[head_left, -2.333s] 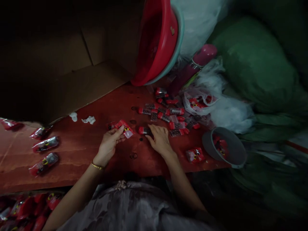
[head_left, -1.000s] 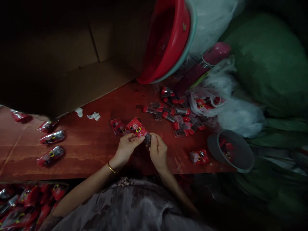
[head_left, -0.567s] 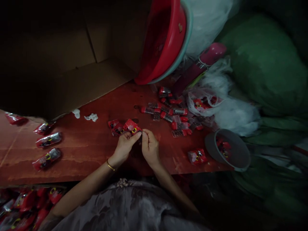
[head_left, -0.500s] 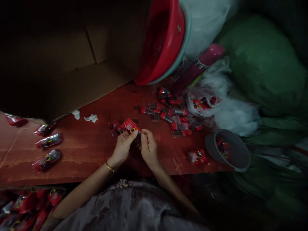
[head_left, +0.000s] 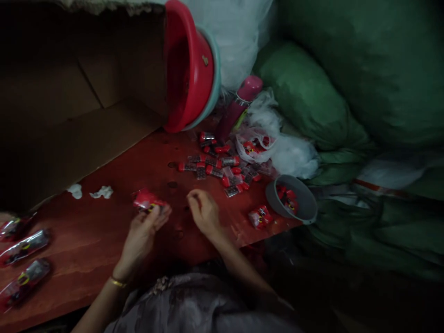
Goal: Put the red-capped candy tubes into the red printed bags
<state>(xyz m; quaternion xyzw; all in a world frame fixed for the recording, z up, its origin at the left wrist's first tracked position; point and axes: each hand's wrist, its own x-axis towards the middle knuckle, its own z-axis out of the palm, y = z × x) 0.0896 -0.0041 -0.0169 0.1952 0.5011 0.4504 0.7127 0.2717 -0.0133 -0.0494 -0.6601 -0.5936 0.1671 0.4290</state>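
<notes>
Cardboard box (head_left: 114,122) cut off at left. Below the box: foil packets (head_left: 26,281) cropped likewise; pouch (head_left: 144,200) in left hand (head_left: 141,232) blurred, print illegible.

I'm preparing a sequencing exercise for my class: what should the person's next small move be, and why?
Probably bring the right hand across to steady the red packet. Only the left hand grips it, while the right is apart, with nothing clearly visible in it. Blur hides whether the packet is filled, so two hands might help check.
</notes>
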